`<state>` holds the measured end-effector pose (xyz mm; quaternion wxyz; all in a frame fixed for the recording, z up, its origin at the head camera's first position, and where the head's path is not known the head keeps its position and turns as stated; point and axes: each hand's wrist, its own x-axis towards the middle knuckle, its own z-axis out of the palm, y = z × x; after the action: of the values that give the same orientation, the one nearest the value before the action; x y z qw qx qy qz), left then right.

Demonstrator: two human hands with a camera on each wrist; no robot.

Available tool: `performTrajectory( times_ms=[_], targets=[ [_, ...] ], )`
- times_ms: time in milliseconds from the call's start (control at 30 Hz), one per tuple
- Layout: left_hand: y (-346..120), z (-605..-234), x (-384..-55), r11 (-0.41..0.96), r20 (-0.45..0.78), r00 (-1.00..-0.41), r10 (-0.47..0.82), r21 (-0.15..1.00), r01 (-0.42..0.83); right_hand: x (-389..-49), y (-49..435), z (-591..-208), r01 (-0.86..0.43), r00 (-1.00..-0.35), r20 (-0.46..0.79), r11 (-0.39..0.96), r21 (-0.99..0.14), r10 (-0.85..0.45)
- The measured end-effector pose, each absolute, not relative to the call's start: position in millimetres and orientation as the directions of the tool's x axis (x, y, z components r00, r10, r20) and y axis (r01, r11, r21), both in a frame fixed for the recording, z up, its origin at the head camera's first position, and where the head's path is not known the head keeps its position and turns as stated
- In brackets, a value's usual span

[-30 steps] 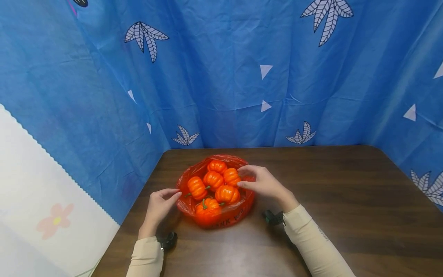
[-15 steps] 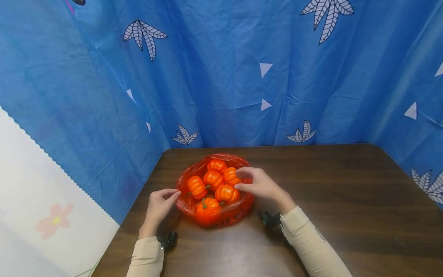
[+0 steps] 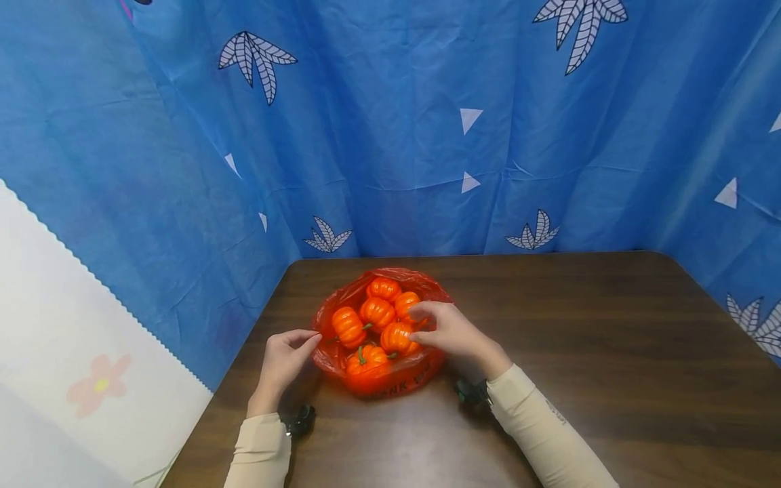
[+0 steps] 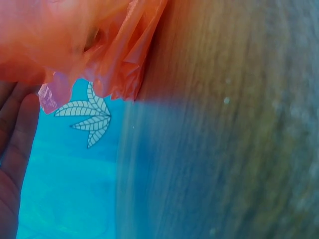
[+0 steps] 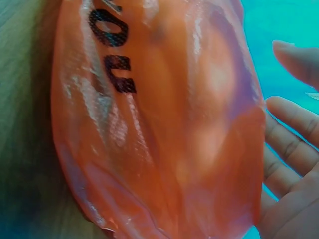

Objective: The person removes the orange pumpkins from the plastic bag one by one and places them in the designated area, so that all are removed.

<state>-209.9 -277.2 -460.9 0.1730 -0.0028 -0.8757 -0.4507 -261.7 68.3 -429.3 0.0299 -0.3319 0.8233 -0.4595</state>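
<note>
On the wood-grain table (image 3: 610, 339), left hand (image 3: 282, 360) is pinching red plastic bag (image 3: 390, 385) by its rim; right hand (image 3: 454, 332) is holding fingers parted over miniature orange pumpkins (image 3: 377, 312).

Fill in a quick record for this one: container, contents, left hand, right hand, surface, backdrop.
container: red plastic bag, mouth open, black lettering on its side
contents: small orange pumpkins, six visible, some showing green stems
left hand: pinches the bag's rim
right hand: over the bag, thumb and fingers apart
surface: brown wood-grain table
backdrop: blue curtain, leaf and triangle prints
</note>
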Motion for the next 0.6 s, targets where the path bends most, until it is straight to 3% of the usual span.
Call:
performTrajectory(
  times_ms=[600],
  targets=[
    [-277, -460, -209, 0.580, 0.327, -0.933, -0.153, 0.794, 0.183, -262, 59, -445, -0.588, -0.759, 0.271, 0.445, -0.675, -0.592]
  ],
)
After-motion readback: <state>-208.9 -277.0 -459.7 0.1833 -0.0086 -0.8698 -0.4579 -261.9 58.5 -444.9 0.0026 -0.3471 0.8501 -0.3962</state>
